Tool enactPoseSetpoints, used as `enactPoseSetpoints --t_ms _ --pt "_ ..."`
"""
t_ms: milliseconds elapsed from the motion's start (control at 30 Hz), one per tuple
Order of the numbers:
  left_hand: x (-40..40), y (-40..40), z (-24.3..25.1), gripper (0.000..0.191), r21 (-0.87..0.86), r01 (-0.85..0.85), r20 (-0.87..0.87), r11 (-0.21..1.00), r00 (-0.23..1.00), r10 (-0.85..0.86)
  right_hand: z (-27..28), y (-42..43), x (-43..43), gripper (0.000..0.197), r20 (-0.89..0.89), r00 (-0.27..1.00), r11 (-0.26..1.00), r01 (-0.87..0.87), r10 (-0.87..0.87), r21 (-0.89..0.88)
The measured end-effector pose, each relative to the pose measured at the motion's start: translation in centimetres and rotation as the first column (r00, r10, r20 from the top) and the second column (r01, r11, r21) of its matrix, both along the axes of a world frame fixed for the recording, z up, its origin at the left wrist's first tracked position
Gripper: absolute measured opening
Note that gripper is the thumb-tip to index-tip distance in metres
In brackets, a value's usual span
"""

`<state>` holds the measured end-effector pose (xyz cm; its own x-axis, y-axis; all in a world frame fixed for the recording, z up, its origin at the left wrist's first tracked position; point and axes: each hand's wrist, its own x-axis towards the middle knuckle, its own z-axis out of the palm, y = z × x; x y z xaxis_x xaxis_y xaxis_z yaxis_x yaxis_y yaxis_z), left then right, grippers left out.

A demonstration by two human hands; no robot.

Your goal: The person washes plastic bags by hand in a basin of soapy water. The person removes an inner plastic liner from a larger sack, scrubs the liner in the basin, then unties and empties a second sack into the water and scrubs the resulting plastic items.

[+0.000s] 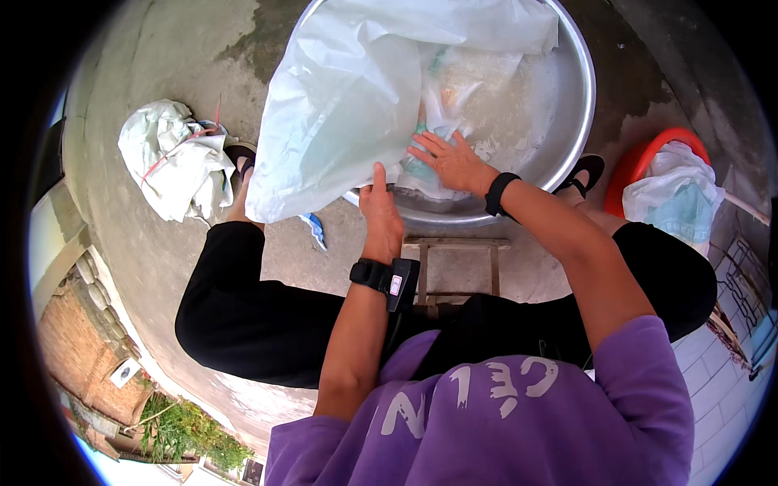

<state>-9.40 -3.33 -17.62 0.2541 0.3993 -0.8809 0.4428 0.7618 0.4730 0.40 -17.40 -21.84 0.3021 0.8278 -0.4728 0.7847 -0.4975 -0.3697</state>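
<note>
A large metal basin [585, 121] holds cloudy, sudsy water [516, 115]. Draped over its left side and rim is a whitish translucent plastic sack [340, 103], part of it lying wet in the water. My left hand [382, 212] grips the sack's near edge at the front rim, thumb up and the other fingers partly hidden beneath. Spread flat, my right hand [453, 163] presses on the wet part of the sack, which bears faded green and orange print.
A crumpled white sack [179, 161] with a pink tie lies on the concrete floor [152, 261] at left. To the right stands a red tub [626, 167] with another sack [674, 182] over its rim. A wooden stool frame [459, 243] is before me.
</note>
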Motion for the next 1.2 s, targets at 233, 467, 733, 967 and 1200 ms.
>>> enactPoseSetpoints --t_ms 233,467,733,967,1200 --pt "0.1 1.3 -3.9 0.037 0.019 -0.056 -0.024 0.998 0.998 0.057 -3.4 0.0 1.2 0.079 -0.056 0.998 0.997 0.008 -0.012 -0.074" --pt "1.2 2.2 -2.5 0.039 -0.082 -0.012 0.015 0.997 1.000 0.014 0.7 4.0 4.8 0.044 -0.452 0.881 0.950 -0.009 -0.140 -0.313" --pt "0.1 2.5 2.4 0.041 0.357 -0.097 0.241 0.929 0.970 0.009 1.8 6.6 1.4 0.044 -0.140 0.986 0.909 0.144 -0.095 0.392" --pt "0.8 1.6 7.4 0.034 0.434 -0.026 0.031 0.901 0.999 0.014 -0.1 2.4 7.8 0.043 -0.067 0.978 0.978 0.194 -0.199 -0.079" --pt "0.4 3.3 6.8 0.049 0.496 0.087 -0.069 0.864 0.996 -0.061 8.9 9.3 3.4 0.031 -0.440 0.897 0.819 0.227 0.034 0.526"
